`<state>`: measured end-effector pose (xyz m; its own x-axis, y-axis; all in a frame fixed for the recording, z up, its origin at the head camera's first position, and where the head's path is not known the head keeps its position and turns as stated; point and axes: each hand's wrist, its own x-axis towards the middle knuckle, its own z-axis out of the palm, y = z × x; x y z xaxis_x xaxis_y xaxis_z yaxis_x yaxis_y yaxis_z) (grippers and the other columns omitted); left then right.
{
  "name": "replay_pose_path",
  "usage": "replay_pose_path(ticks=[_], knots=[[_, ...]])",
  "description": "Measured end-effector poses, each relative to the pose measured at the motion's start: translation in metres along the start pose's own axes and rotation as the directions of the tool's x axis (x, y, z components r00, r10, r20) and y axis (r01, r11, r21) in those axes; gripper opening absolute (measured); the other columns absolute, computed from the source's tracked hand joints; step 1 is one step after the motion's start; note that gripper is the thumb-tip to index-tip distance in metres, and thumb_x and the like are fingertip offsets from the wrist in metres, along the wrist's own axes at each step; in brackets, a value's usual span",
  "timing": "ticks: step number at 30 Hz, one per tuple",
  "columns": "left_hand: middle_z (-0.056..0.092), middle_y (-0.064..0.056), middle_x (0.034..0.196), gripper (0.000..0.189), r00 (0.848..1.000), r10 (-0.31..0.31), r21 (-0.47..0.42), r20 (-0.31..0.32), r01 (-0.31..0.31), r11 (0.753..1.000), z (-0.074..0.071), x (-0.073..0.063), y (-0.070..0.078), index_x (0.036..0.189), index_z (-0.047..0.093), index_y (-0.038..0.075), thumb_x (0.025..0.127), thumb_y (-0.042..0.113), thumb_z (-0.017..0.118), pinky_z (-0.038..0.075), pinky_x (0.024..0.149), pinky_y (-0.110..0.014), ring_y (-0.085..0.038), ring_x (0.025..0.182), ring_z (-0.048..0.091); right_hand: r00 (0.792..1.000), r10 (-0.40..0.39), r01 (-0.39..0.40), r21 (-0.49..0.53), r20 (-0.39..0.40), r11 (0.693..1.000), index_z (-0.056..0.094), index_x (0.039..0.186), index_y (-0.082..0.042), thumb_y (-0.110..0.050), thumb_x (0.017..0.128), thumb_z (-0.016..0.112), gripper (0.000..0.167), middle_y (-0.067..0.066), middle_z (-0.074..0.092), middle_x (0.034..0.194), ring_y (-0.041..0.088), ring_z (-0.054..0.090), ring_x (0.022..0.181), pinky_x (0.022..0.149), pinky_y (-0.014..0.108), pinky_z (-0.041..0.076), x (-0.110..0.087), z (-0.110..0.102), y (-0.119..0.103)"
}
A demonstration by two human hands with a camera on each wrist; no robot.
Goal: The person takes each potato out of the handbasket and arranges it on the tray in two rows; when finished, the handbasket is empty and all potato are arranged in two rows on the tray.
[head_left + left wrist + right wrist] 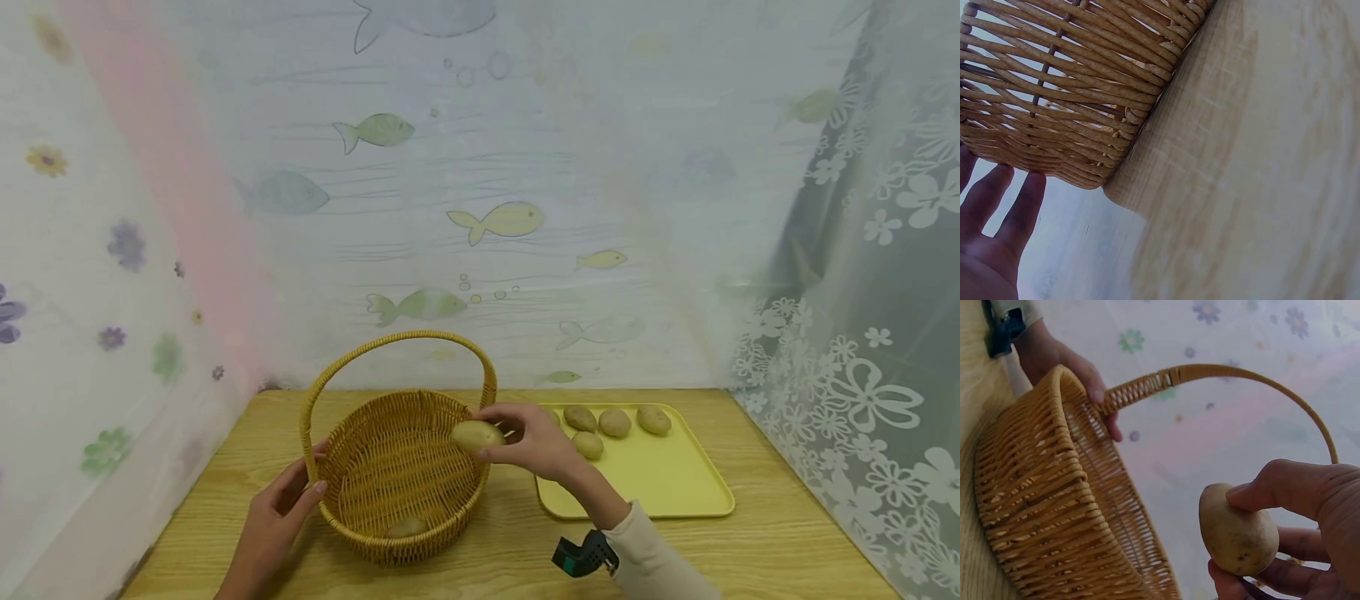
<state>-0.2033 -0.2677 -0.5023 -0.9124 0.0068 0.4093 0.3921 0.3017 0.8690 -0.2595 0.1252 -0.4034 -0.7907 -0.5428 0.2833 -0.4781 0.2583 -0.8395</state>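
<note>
A potato (477, 436) is pinched between the thumb and fingers of my right hand (536, 442), over the right side of the wicker basket (408, 543). In the right wrist view the same potato (1238, 534) shows small dark spots, with the thumb on its upper side. My left hand (281, 508) grips the basket's left rim at the foot of its tall arched handle. Its fingertips (1032, 184) press against the woven wall in the left wrist view. Another potato (407, 527) lies inside the basket at the near side, partly covered by the rim.
To the right of the basket, a yellow tray (660, 492) holds several potatoes along its far and left parts. Everything stands on a wooden table (780, 533). A white curtain (480, 167) printed with fish hangs behind it, with flower-patterned sheets at both sides.
</note>
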Motion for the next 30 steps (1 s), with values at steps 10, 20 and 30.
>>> replay_pose_path(ticks=[10, 20, 30], knots=[[0.047, -0.016, 0.157, 0.045, 0.994, 0.104, -0.059, 0.042, -0.102, 0.993, -0.001, 0.000, -0.001, 0.152, 0.051, 0.001, 0.107, 0.000, 0.057, 0.044, 0.104, -0.016, -0.006, 0.142, 0.044, 0.999, 0.043, -0.042, 0.039, -0.030, 0.998, 0.065, 0.137, 0.001, -0.012, 0.094, 0.079, 0.047, 0.013, 0.067, 0.123, 0.028, 0.068, 0.098, 0.077, 0.035, 0.060, -0.015, -0.014, 0.005], [0.047, -0.017, 0.157, 0.047, 0.997, 0.076, -0.044, 0.031, -0.074, 0.996, -0.001, 0.001, 0.001, 0.153, 0.050, 0.002, 0.107, 0.002, 0.058, 0.047, 0.101, -0.016, -0.004, 0.139, 0.047, 0.994, 0.066, -0.065, 0.017, -0.091, 0.998, 0.065, 0.136, 0.002, -0.011, 0.093, 0.080, 0.047, 0.016, 0.067, 0.123, 0.030, 0.068, 0.100, 0.080, 0.035, 0.061, -0.030, -0.033, 0.010], [0.049, -0.017, 0.156, 0.047, 0.996, 0.082, -0.051, 0.027, -0.080, 0.996, 0.000, 0.001, 0.000, 0.153, 0.051, 0.002, 0.107, 0.000, 0.058, 0.046, 0.101, -0.015, -0.004, 0.140, 0.045, 0.991, 0.092, -0.091, 0.018, -0.101, 0.996, 0.061, 0.140, 0.005, -0.012, 0.095, 0.078, 0.050, 0.019, 0.065, 0.127, 0.034, 0.064, 0.104, 0.080, 0.034, 0.060, -0.044, -0.047, 0.018]])
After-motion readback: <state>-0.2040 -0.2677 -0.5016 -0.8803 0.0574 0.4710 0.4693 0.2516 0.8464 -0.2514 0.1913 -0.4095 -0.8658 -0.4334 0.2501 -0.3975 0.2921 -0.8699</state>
